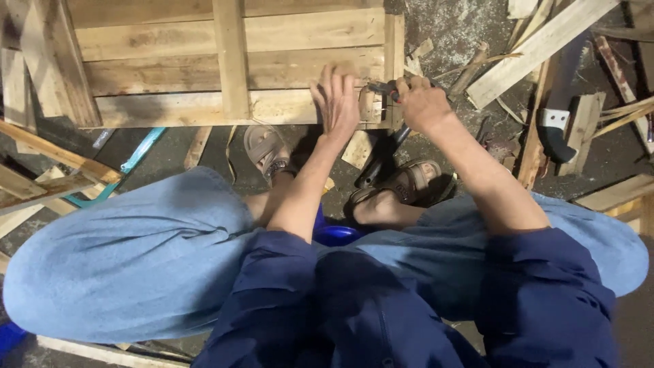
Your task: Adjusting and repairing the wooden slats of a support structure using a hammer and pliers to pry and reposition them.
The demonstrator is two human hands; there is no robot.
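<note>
Two hands: both at the near corner of the pale slatted wooden pallet.
Left hand: open, fingers spread on the slat.
Right hand: closed around dark-handled pliers.
Risk: pliers likely slip, pinching left fingers; scrap wood crowds sandalled feet.

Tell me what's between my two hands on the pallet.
In the head view, a small wood block at the pallet corner lies between the left hand and the right hand, which grips a tool.
</note>
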